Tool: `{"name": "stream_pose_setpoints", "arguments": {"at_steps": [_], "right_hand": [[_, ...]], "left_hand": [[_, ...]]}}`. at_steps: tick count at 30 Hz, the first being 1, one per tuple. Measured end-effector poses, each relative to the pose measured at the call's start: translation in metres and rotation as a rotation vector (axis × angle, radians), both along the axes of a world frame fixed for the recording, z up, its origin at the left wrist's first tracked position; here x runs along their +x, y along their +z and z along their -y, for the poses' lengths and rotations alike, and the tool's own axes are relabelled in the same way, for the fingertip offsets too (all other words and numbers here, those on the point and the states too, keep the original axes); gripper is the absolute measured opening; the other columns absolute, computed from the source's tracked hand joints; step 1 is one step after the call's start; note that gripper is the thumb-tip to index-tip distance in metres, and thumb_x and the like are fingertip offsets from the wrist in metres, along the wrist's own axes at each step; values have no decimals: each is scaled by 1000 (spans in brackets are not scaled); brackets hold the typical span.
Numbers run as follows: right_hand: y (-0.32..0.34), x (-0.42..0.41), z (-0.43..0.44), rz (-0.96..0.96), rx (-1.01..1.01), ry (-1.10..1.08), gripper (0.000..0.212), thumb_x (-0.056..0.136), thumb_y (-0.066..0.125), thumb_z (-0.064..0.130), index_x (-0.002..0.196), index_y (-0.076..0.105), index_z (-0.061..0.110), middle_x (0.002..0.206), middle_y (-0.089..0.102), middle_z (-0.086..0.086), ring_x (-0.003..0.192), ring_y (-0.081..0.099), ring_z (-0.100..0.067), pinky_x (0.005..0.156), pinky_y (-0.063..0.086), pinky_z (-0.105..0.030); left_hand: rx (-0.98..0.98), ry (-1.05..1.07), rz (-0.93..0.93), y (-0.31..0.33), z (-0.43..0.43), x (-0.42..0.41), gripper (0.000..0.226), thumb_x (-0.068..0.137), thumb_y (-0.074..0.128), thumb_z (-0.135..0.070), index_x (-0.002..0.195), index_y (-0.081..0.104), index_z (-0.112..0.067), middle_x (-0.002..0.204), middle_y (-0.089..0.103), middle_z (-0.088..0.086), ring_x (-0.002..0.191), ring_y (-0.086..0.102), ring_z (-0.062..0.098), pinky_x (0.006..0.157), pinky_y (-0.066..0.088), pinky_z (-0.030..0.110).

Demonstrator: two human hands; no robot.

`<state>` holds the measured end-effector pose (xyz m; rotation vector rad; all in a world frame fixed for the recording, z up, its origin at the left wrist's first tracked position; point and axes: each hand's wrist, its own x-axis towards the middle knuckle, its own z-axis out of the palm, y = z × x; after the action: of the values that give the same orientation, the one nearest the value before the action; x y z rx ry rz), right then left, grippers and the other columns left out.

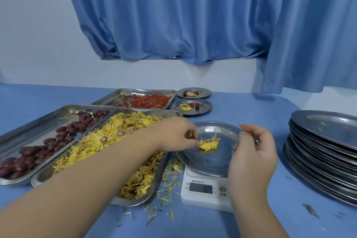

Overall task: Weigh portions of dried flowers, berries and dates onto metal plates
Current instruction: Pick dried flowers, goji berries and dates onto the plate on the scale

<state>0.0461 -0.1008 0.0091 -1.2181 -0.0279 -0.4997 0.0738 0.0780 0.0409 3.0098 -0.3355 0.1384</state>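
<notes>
Presently, a small red piece is pinched in the curled fingers of the left hand, just beside the dried flower lying on the metal plate. The right hand is held curled at the plate's right rim; whether anything is gripped cannot be told. The plate is borne by the scale.

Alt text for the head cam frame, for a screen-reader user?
A person's left hand, pinching a small reddish bit, reaches to a dried yellow flower on a metal plate atop a white scale; the right hand hovers curled at the plate's rim. Trays of dates, flowers and berries sit left, a stack of plates right.
</notes>
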Motion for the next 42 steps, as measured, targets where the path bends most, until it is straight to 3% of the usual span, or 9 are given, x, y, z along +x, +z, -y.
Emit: {"name": "stream_pose_setpoints", "arguments": {"at_steps": [7,13,18,21,26,30,34,38,42], "right_hand": [[11,6,-7,12,-23,107,25,87,52,6,78,62,27,63,49,0,55,42,-14,51,37,-30],[53,56,-4,97,-178,194,25,85,52,11,75,63,30,55,48,6,48,41,-9,45,35,-21],[66,97,-10,133,-377,325,30,83,52,9,69,65,32,50,53,14,44,41,-6,40,36,-15],[63,117,-17,169,-632,429,33,83,54,10,72,66,38,55,58,18,46,46,-1,45,39,-13],[52,140,-12,199,-786,443,34,84,55,9,72,66,39,58,60,6,47,48,-8,43,40,-18],[45,151,-8,221,-827,435,33,82,55,10,72,66,39,65,63,-1,57,54,-23,45,43,-26],[40,158,-6,234,-808,439,32,81,54,10,71,66,37,71,65,0,59,56,-24,46,43,-29],[32,167,-2,266,-876,387,25,80,55,8,68,66,27,51,57,11,43,45,-12,40,34,-14],[28,172,0,302,-970,324,23,78,56,6,66,64,23,54,53,29,52,50,2,48,36,-8]], "left_hand": [[81,-38,-40,-2,-4,2,44,84,53,-67,115,59,-36,107,53,-11,99,51,9,84,48,34],[150,127,64,30,-47,14,31,91,55,-51,113,63,-31,114,57,-8,101,54,9,88,48,35],[-409,432,240,48,-96,45,19,95,54,-39,98,65,-24,93,65,-9,86,59,10,70,45,28],[-511,594,325,47,-122,70,23,95,51,-38,96,64,-19,86,65,-2,77,57,14,63,41,30],[-380,711,182,32,-150,118,32,97,49,-40,89,60,-10,91,59,9,81,54,24,66,41,33],[-211,788,19,18,-161,152,51,97,49,-43,133,56,-9,132,58,16,116,56,32,100,45,43],[10,754,-101,10,-159,181,34,93,54,-31,120,65,-13,119,65,8,98,60,21,79,47,34],[168,832,-254,5,-155,202,47,93,48,-25,138,51,-14,141,52,10,118,55,27,95,49,42],[290,860,-285,0,-150,215,50,94,41,-20,144,42,-11,143,49,11,109,57,26,73,44,37]]}}
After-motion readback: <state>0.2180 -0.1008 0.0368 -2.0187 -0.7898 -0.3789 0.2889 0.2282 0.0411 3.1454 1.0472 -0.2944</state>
